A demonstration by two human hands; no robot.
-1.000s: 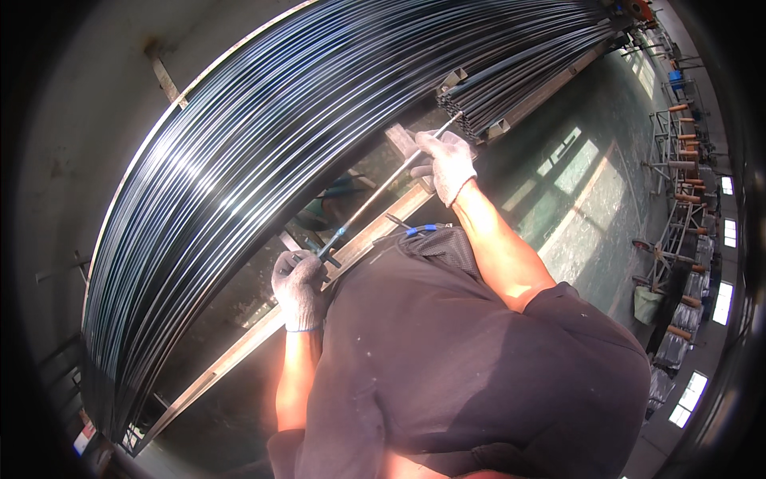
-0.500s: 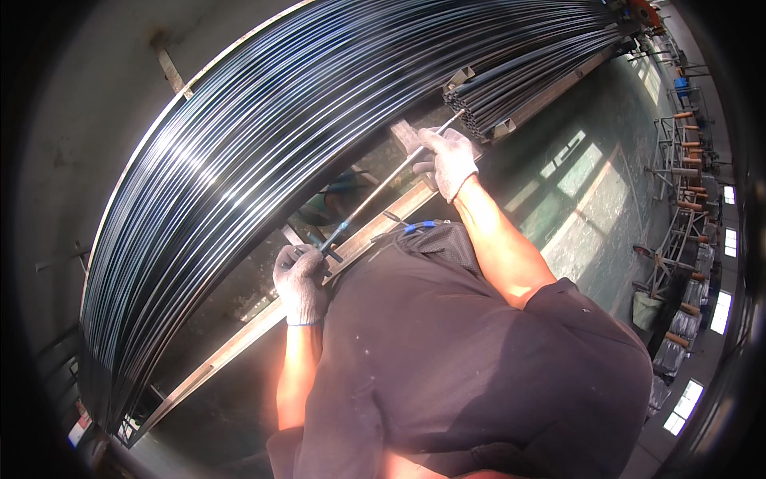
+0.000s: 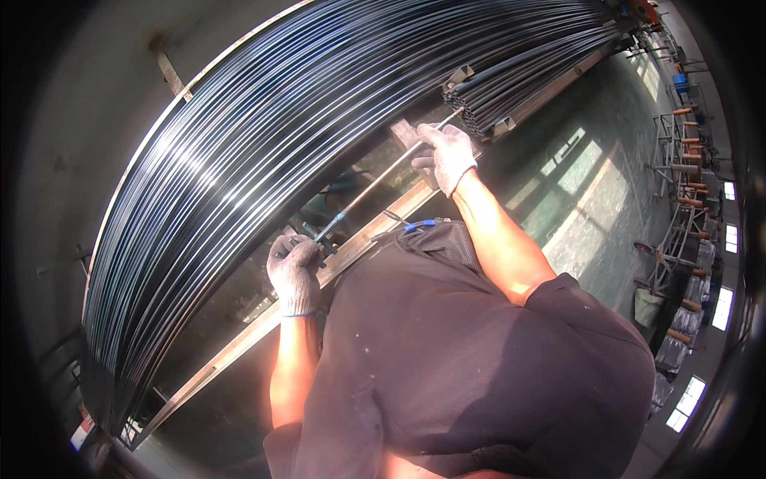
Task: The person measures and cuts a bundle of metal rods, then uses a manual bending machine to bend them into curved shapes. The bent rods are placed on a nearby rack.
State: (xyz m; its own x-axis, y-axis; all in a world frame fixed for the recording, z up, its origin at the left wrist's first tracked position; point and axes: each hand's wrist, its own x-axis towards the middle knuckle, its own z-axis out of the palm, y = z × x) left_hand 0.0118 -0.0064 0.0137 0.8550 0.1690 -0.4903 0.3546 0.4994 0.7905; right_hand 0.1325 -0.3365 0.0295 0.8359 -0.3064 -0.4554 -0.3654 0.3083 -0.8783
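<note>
My left hand (image 3: 294,273), in a pale knitted glove, is closed around the lower end of a thin metal rod (image 3: 375,185). A dark crosspiece shows partly at that end, and a blue patch marks the rod just above the hand. Farther up and to the right, my gloved right hand (image 3: 447,156) pinches the rod between thumb and fingers. The rod's far tip reaches the open ends of a bundle of dark tubes (image 3: 511,96); whether it enters one I cannot tell.
Long shiny dark tubes (image 3: 263,136) lie in a wide layer beyond my hands. A rusty metal rail (image 3: 231,343) runs slantwise close to my body. Frames with orange rollers (image 3: 690,203) stand along the right. Sunlight patches fall on the green floor (image 3: 574,207).
My left hand has moved slightly left and down, and now covers more of the crosspiece. The rod has shifted a little with it. My right hand stays almost in place.
</note>
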